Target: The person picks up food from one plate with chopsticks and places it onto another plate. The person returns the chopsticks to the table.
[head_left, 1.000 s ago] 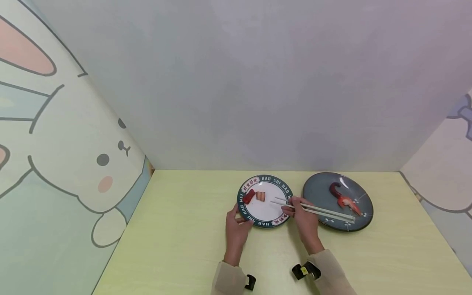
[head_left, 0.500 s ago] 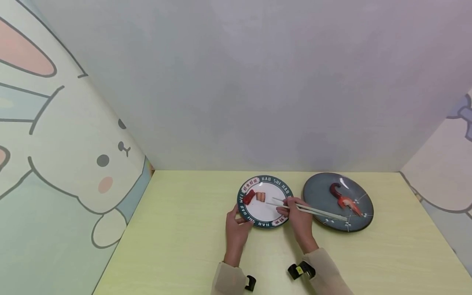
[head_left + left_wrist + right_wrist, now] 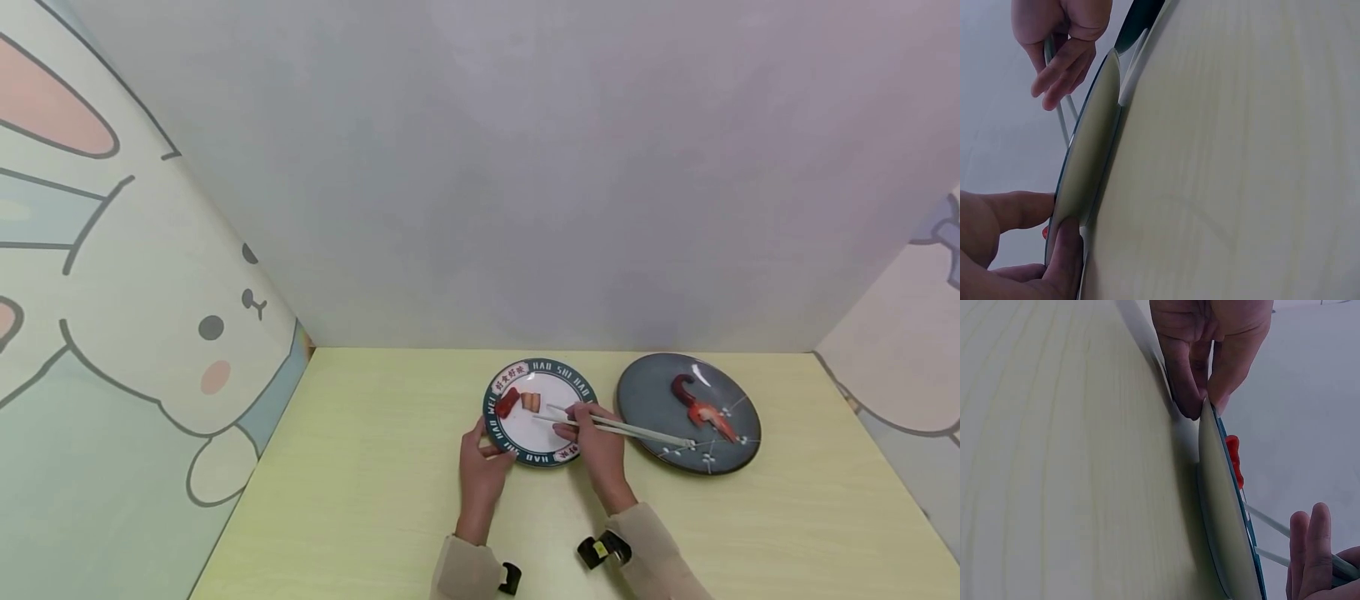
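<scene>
The near left rim of the green-rimmed plate (image 3: 536, 437) is gripped by the left hand (image 3: 482, 475), its thumb and fingers pinched over the edge, one digit laid against the underside and another on the upper side. The left forearm is stretched forward from the near edge of the scene. By the right hand (image 3: 602, 446), set at the right side of the same plate, two pale chopsticks (image 3: 651, 433) are held between bent fingers and thumb. The right forearm is angled inward from the near right. The chopstick tips are parted and pointed left over the plate's white middle, just to the right of a brown-and-white piece (image 3: 530, 402); whether the plate is touched by them cannot be told. Their rear ends are carried over the dark plate (image 3: 647, 387).

Two plates are counted on the table (image 3: 360, 467), side by side toward its far edge. On the left one, two pieces of food are seen at the far left: the brown-and-white one and a red piece (image 3: 507, 403). On the right one, a dark curled piece (image 3: 682, 388) and an orange-red piece (image 3: 710, 415) are laid end to end; whether they are joined cannot be told.
</scene>
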`<state>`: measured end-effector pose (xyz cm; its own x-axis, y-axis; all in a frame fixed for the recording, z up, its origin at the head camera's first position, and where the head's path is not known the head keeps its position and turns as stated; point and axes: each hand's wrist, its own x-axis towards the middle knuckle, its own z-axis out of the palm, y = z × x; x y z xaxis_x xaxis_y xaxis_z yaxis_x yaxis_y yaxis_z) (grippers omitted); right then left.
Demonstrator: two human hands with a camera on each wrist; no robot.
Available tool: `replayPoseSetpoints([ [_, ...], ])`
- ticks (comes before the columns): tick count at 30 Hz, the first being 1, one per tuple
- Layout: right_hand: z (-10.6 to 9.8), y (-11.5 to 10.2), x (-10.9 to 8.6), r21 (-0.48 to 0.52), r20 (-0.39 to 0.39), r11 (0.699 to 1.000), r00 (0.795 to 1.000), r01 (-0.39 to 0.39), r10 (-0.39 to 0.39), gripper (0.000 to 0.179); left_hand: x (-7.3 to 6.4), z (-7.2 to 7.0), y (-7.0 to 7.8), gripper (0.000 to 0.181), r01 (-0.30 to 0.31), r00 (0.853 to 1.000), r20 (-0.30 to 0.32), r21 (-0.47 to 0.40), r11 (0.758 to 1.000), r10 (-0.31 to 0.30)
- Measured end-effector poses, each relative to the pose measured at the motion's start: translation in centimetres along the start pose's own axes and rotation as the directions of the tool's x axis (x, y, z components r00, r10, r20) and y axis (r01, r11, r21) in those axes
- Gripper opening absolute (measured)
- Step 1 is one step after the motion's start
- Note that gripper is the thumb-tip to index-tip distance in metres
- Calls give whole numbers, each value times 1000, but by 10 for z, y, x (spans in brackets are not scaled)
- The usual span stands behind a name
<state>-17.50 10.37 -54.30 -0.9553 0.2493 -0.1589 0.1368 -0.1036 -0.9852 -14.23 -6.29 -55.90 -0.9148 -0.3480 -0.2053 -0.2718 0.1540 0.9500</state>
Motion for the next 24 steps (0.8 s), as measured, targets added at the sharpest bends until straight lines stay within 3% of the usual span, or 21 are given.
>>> replayPoseSetpoints([
  [24, 14, 9, 6, -9, -14, 1000, 1000, 6, -7, 32, 2, -1, -3, 80, -13, 1000, 7, -14, 1000, 13],
])
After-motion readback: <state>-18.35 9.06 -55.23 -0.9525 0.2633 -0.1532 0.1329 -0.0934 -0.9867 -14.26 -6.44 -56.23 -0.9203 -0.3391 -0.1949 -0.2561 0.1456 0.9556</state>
